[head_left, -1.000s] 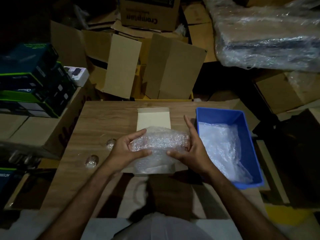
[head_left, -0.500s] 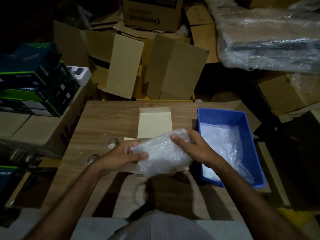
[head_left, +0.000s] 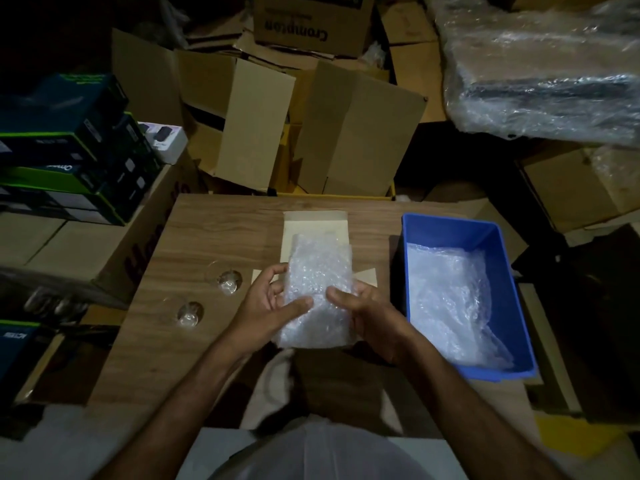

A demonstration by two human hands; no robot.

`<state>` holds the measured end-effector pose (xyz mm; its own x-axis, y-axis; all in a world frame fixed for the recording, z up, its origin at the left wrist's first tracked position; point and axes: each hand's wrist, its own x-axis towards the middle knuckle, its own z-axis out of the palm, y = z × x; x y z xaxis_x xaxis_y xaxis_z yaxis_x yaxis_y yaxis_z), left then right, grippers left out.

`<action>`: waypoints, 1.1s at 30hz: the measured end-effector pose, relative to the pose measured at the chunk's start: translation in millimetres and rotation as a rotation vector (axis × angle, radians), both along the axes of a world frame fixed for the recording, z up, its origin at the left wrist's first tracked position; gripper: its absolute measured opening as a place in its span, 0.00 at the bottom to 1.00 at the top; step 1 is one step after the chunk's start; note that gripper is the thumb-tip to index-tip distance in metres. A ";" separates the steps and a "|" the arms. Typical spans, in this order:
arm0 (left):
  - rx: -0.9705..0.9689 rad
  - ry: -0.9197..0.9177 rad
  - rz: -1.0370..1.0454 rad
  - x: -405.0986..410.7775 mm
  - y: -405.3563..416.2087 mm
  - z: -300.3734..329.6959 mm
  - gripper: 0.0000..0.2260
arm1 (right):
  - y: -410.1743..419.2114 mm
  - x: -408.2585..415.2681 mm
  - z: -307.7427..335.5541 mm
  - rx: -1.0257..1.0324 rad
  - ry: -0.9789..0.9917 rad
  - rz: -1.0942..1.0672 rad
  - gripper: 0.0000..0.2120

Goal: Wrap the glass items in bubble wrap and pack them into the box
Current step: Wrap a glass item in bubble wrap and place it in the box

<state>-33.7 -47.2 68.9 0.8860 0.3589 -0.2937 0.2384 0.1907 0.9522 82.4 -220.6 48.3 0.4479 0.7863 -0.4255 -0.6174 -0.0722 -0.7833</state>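
A bubble-wrapped bundle (head_left: 317, 289) stands lengthwise over the small open cardboard box (head_left: 313, 225) at the middle of the wooden table (head_left: 214, 237). My left hand (head_left: 268, 306) grips its left side, thumb across the front. My right hand (head_left: 369, 313) grips its right side. What lies inside the wrap is hidden. Two clear glass items (head_left: 229, 282) (head_left: 189, 315) sit on the table to the left of my hands.
A blue plastic bin (head_left: 450, 226) holding loose bubble wrap (head_left: 453, 303) stands at the table's right. Open cardboard cartons (head_left: 349, 133) crowd behind the table. Stacked dark product boxes (head_left: 65, 147) sit at left, a plastic-wrapped bundle (head_left: 547, 74) at upper right.
The wrapped bundle has turned from lying crosswise to pointing away from me. Both hands shifted from its ends to its left and right sides.
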 end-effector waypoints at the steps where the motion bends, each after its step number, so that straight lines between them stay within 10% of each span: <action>1: -0.017 0.001 0.023 -1.9 -1.9 -4.0 0.22 | 1.8 -1.4 -0.3 -0.013 -0.035 -0.040 0.24; 13: 0.259 -0.030 0.076 0.2 2.6 -11.1 0.07 | -6.0 0.7 3.6 -0.094 -0.441 -0.210 0.18; 19: 0.245 0.041 -0.112 -5.5 17.1 -5.8 0.32 | -9.7 9.6 4.7 -0.113 -0.606 0.034 0.36; 24: 0.653 0.037 -0.190 -1.0 30.7 -2.1 0.07 | 2.8 19.1 4.1 -0.225 -0.872 0.154 0.13; 33: 0.091 0.031 -0.122 -15.0 40.6 -7.6 0.12 | 31.9 10.0 -1.1 -0.069 -0.510 0.044 0.16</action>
<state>-48.7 -6.6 61.3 0.9156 0.2755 -0.2929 0.2841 0.0722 0.9561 92.4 -188.7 47.1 0.5792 0.7870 -0.2126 -0.1531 -0.1512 -0.9766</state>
